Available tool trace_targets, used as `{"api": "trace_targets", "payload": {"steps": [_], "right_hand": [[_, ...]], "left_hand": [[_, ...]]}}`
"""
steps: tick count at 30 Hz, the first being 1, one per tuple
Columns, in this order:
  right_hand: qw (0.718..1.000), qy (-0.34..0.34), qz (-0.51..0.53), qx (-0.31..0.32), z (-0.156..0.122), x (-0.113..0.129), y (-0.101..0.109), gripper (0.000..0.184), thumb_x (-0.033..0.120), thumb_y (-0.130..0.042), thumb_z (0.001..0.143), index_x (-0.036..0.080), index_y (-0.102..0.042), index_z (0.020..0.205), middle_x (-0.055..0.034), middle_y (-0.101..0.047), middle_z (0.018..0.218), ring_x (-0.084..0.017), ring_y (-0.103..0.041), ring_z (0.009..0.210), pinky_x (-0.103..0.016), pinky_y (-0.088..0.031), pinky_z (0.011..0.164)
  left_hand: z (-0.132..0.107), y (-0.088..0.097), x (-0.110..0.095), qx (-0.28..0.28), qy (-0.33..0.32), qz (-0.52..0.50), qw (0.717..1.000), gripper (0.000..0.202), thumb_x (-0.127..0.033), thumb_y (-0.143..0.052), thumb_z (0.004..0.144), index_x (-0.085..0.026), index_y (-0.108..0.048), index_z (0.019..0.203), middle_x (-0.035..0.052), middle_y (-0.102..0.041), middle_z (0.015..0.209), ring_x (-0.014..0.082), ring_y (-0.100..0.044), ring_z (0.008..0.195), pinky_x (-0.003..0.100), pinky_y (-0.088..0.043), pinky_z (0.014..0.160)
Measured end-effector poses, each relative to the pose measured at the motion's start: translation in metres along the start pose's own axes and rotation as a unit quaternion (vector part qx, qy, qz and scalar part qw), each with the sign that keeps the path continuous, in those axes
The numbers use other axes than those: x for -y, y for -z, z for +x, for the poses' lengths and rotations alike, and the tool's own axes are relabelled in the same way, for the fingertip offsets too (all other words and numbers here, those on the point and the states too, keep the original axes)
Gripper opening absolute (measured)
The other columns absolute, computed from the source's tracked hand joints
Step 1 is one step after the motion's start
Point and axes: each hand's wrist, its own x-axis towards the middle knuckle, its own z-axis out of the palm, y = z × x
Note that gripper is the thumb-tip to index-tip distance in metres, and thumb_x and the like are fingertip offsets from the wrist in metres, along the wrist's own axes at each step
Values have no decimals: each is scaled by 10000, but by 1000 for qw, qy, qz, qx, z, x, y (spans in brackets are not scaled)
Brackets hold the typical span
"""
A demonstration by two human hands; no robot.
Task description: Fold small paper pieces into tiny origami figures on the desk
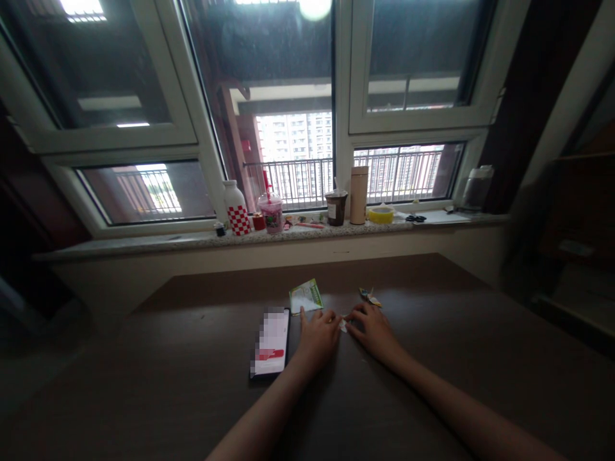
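Over the brown table, my left hand [319, 338] and my right hand [375, 334] meet with fingertips pinched on a small whitish piece [343, 325], perhaps paper; the fingers cover most of it. One finger of my left hand sticks out toward a flat white-and-green packet [306, 298], which lies just beyond. Left of that hand rests a phone [271, 346] with a lit, partly pixelated screen. Behind my right hand's fingers is a small folded, multicoloured scrap [369, 297].
The brown table [168, 339] reaches to a wall under a stone windowsill [192, 242]. On the sill stand a checked bottle [237, 211], a pink drink cup [271, 211], a dark cup [336, 208], a tan flask [359, 195], yellow tape [381, 215] and scissors [416, 218].
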Motion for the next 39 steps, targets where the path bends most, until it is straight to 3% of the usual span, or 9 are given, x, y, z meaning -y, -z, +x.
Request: {"api": "trace_targets", "payload": {"steps": [9, 29, 39], "right_hand": [[1000, -3, 1, -1, 1, 0, -2, 192, 309, -561, 888, 258, -733, 954, -70, -621, 1094, -243, -533, 1076, -390, -413, 951], [1000, -6, 14, 7, 0, -2, -1, 258, 339, -702, 748, 267, -704, 996, -62, -599, 1095, -252, -517, 1085, -397, -400, 950], [999, 5, 36, -12, 2, -7, -3, 183, 282, -619, 853, 286, -765, 963, -73, -642, 1126, -254, -534, 1101, -402, -418, 969]], "left_hand": [[-1, 1, -2, -5, -1, 6, 1000, 314, -301, -383, 974, -311, -569, 1227, 33, -626, 1158, 249, -529, 1108, 750, -167, 1067], [-1, -6, 2, -21, -2, 1, 1000, 306, -303, -433, 956, -322, -571, 1229, 29, -621, 1164, 250, -528, 1119, 742, -163, 1076], [-3, -1, -1, -23, 11, -21, 999, 295, -293, -427, 957, -323, -588, 1202, 20, -640, 1153, 242, -545, 1113, 728, -177, 1079]]}}
